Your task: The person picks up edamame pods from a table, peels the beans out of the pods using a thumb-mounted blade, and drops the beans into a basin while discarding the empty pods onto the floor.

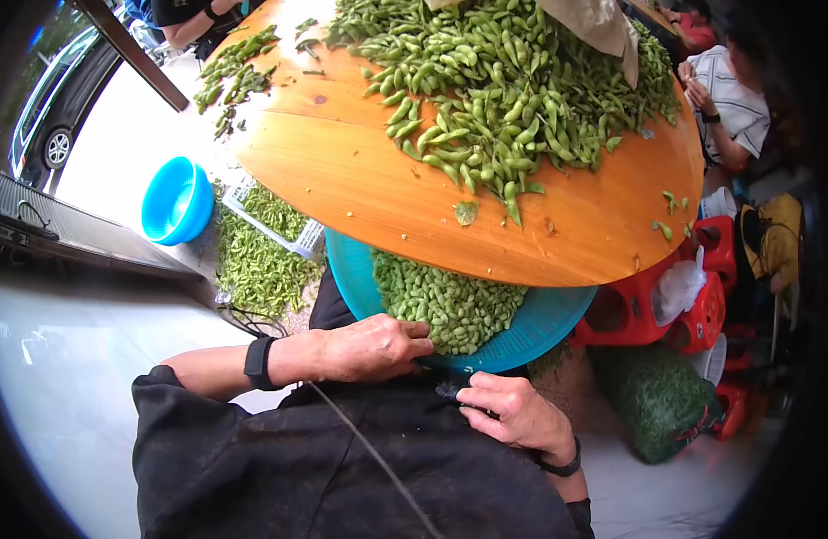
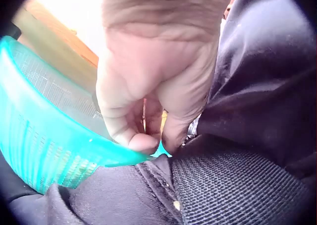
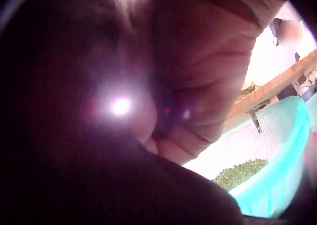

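Observation:
A black cloth garment (image 1: 342, 449) covers the person's lap. At the near rim of a teal slotted basket (image 1: 549, 328), the left hand (image 1: 378, 349) has its fingers curled down. In the left wrist view its thumb and fingertips (image 2: 143, 143) meet a raised fold of the black cloth beside the rim. To the right, the right hand (image 1: 514, 411) pinches the same cloth near a small shiny dark patch (image 1: 447, 391). Shadow hides much of that grip in the right wrist view. Shelled green beans (image 1: 450, 310) lie in the basket, partly under the table edge.
An orange wooden table (image 1: 333, 171) overhangs the basket and bears a heap of green pods (image 1: 513, 99). Empty pods (image 1: 261, 260) lie on the floor by a blue basin (image 1: 177, 201). Red stools (image 1: 625, 305) and a filled green sack (image 1: 652, 400) stand right; people sit around.

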`<state>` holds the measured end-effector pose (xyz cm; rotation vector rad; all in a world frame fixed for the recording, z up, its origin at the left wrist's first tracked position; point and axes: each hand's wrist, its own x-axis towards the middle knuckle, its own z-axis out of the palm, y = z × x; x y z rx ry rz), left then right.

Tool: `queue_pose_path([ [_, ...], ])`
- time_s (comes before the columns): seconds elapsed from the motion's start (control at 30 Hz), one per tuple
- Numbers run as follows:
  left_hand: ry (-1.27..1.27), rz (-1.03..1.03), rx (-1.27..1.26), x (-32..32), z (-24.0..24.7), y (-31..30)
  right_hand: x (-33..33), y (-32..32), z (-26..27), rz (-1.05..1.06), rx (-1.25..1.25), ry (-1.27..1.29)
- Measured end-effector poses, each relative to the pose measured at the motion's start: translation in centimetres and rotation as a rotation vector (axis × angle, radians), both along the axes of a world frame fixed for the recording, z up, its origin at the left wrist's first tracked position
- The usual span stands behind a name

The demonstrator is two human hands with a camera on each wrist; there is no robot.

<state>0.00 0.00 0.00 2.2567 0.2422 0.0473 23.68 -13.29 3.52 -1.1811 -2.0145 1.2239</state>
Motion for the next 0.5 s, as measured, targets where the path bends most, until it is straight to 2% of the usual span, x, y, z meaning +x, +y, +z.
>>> queue_pose_path([
  [0.5,-0.113,-0.011,-0.101,-0.6,-0.6,0.9,-0.4,-0.1,3.1,0.006,-0.104,-0.004],
])
